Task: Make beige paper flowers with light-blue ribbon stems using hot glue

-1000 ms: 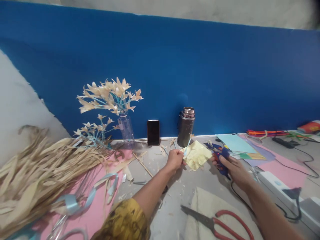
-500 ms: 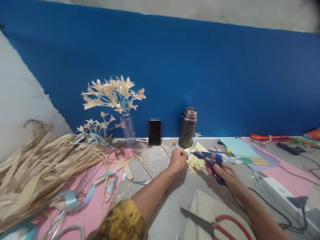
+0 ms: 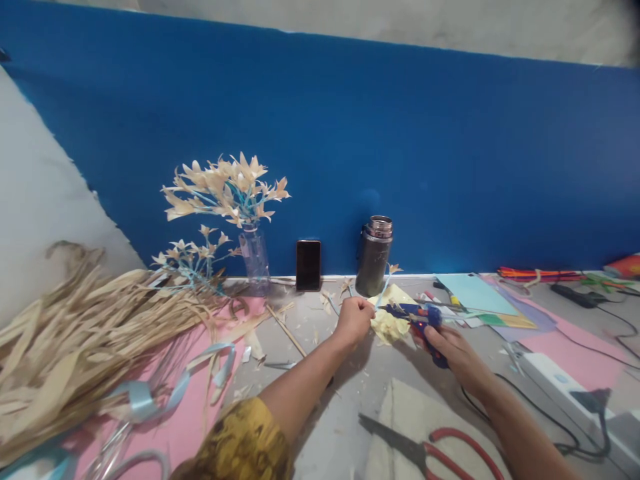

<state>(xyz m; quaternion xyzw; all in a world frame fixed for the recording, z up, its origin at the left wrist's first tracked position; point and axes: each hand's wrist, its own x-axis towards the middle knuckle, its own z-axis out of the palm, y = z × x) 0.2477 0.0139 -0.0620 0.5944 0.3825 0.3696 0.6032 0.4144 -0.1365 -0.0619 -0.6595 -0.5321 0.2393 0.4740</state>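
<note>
My left hand [image 3: 354,320] is closed in a pinch on a thin blue stem with a small tan paper flower [image 3: 393,269] at its top. My right hand [image 3: 447,347] grips a blue hot glue gun [image 3: 417,316], whose nozzle points left at the stem close to my left fingers. Under both lies a crumpled pale yellow paper [image 3: 393,323] on the grey table.
A clear vase of tan paper flowers [image 3: 227,193], a black phone [image 3: 308,265] and a metal flask [image 3: 375,256] stand by the blue wall. Dried leaves [image 3: 90,340] lie piled at left on pink paper. Red-handled scissors [image 3: 430,450] lie near me. Coloured papers [image 3: 475,293], a power strip [image 3: 555,377] and cables are at right.
My right hand has brought the glue gun leftward from beside the yellow paper to the stem held by my left hand. The view has shifted slightly.
</note>
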